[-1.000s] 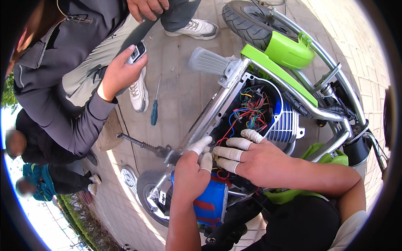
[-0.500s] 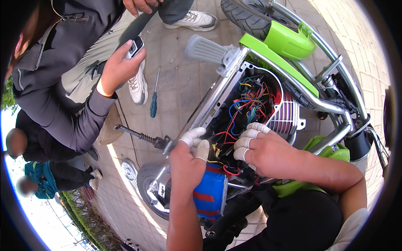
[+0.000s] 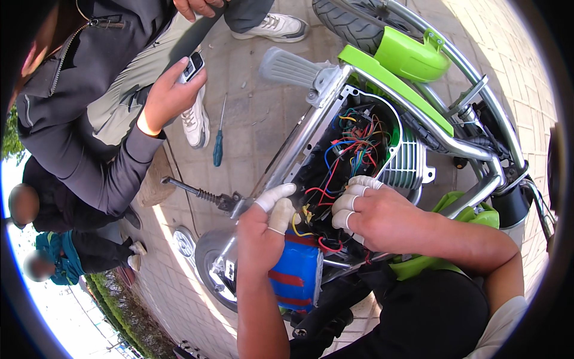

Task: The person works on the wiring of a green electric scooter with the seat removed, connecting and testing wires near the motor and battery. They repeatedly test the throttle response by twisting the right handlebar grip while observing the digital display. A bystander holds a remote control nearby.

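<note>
White finger covers sit on the fingers of both my hands. My left hand [image 3: 263, 224] is at the near-left edge of an open frame compartment; its fingers are closed, and a yellow wire [image 3: 297, 228] arches from beside the thumb tip. The fingers of my right hand [image 3: 379, 216] are curled together over the compartment's near-right side, and what is in them is hidden. Between and beyond the hands lies a tangle of coloured wires [image 3: 356, 146]. Close by the left hand is a blue wrapped block [image 3: 296, 272] with red tape strips, a red wire loop [image 3: 330, 244] above it.
The compartment belongs to a two-wheeler with a silver tube frame and green panels [image 3: 412, 57]. A shock absorber [image 3: 203, 194] juts out left. A screwdriver [image 3: 218, 146] lies on the paving. At left, another person's hand [image 3: 170, 96] holds a small grey device [image 3: 192, 67].
My left hand has shifted slightly left, and the yellow wire now arches up beside its thumb. The glow behind the silver finned cover has turned from red to green. My right hand has barely moved.
</note>
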Action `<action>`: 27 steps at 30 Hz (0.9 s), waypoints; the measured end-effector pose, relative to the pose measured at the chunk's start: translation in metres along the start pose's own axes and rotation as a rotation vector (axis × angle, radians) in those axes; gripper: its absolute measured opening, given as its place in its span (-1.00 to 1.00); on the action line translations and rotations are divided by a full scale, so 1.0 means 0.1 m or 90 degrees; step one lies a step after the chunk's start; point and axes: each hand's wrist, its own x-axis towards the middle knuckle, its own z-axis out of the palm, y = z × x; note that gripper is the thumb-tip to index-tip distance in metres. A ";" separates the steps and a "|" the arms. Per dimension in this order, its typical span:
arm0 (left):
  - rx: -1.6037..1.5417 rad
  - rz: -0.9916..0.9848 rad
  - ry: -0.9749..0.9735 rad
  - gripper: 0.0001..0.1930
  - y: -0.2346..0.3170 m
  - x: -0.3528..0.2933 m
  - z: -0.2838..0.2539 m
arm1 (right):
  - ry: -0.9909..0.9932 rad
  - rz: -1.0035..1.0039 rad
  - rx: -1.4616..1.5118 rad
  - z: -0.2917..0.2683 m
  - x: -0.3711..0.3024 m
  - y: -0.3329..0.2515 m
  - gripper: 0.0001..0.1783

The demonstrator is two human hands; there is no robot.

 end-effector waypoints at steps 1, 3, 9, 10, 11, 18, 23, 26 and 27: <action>0.003 0.004 -0.005 -0.74 -0.01 0.00 0.00 | -0.003 -0.002 -0.003 0.00 0.00 0.00 -0.81; 0.008 0.004 -0.011 -0.74 -0.01 0.01 0.00 | -0.009 -0.005 -0.008 -0.01 0.00 -0.01 -0.81; 0.031 -0.033 0.001 -0.72 0.02 0.02 0.02 | -0.013 0.001 -0.004 -0.03 0.00 -0.02 -0.77; 0.051 -0.038 0.009 -0.71 0.03 0.02 0.04 | 0.013 -0.003 -0.009 -0.03 0.00 -0.03 -0.75; 0.071 -0.042 0.016 -0.69 0.05 0.03 0.06 | 0.039 -0.006 -0.015 -0.04 0.00 -0.02 -0.72; 0.270 -0.144 0.011 -0.67 0.15 0.09 0.12 | 0.156 0.128 -0.032 -0.21 -0.04 0.12 -0.53; 0.287 -0.116 0.044 -0.73 0.09 0.09 0.14 | 0.162 0.124 -0.035 -0.18 -0.05 0.18 -0.56; 0.322 -0.101 0.048 -0.76 0.14 0.08 0.14 | 0.184 0.141 -0.072 -0.13 -0.02 0.16 -0.60; 0.295 -0.107 0.055 -0.77 0.13 0.08 0.14 | 0.179 0.145 -0.085 -0.12 -0.02 0.17 -0.60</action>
